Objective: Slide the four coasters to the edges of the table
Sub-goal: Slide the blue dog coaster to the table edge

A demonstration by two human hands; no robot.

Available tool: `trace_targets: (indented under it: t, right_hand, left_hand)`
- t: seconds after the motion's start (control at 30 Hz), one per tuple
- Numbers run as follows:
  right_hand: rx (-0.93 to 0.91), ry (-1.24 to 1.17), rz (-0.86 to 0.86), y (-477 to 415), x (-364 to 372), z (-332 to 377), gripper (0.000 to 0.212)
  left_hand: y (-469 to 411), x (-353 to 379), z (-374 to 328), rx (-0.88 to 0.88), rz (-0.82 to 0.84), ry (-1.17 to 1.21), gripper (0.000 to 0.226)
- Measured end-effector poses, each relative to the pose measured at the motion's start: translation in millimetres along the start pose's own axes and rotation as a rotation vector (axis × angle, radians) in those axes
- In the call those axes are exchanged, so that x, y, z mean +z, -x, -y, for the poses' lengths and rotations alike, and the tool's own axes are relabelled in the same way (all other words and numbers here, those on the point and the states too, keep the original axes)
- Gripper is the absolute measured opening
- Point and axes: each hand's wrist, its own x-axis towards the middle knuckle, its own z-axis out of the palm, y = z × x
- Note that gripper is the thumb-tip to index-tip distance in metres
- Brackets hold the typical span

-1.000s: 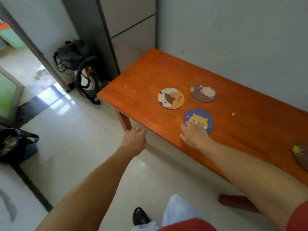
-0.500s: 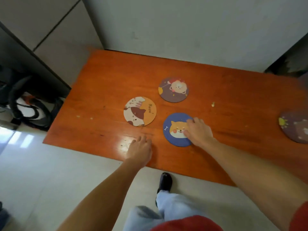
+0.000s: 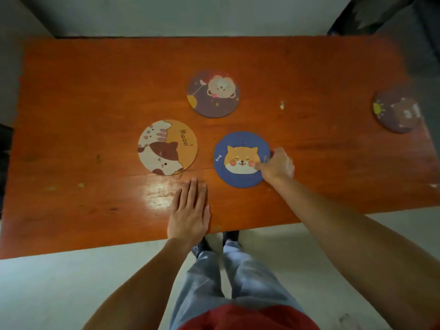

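Note:
Several round coasters lie on the orange wooden table (image 3: 95, 79). A blue coaster with a dog face (image 3: 235, 151) sits in the middle, and my right hand (image 3: 276, 166) presses its fingertips on the coaster's right part. To the left lies an orange cat coaster marked "Meow" (image 3: 167, 147). Behind them is a purple coaster with a pale animal (image 3: 213, 93). Another purple coaster (image 3: 396, 111) rests at the table's right edge. My left hand (image 3: 190, 210) lies flat and open on the bare wood near the front edge, touching no coaster.
A grey wall (image 3: 190, 15) runs along the table's far side. Pale tiled floor (image 3: 59, 294) lies in front of the table, where my legs and dark shoes (image 3: 202, 246) stand. Small crumbs (image 3: 282, 104) dot the wood.
The view has swung from the table's left end to straight over it. My left hand came from off the table onto its front edge and flattened. My right hand stays on the blue coaster.

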Motion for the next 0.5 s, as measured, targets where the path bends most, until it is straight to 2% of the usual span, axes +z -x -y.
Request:
trace_targets:
  t: [0.07,0.17,0.23,0.3,0.4,0.5]
  right_hand:
    - [0.03,-0.17,-0.044,3.7,9.3,-5.4,0.022]
    - [0.098,-0.448,-0.025,10.1,16.9,-11.8,0.013]
    - [0.117,-0.528,0.028,15.0,16.2,-20.6,0.009]
    - [0.048,-0.45,0.064,15.9,13.8,-35.9,0.005]
    - [-0.051,-0.297,0.123,22.8,5.3,-54.9,0.019]
    - [-0.114,-0.237,0.13,33.3,-0.3,-66.7,0.019]
  left_hand:
    - [0.0,2.5,1.9,0.008,-0.01,0.008,0.059]
    - [-0.3,2.4,3.5,0.016,-0.02,0.015,0.059]
    - [0.4,2.1,4.0,0.019,-0.017,0.02,0.058]
    - [1.4,2.5,3.7,0.026,-0.018,0.024,0.057]
    - [2.4,3.7,2.9,0.027,-0.028,0.013,0.057]
    - [2.9,3.6,1.5,0.028,-0.053,0.013,0.056]
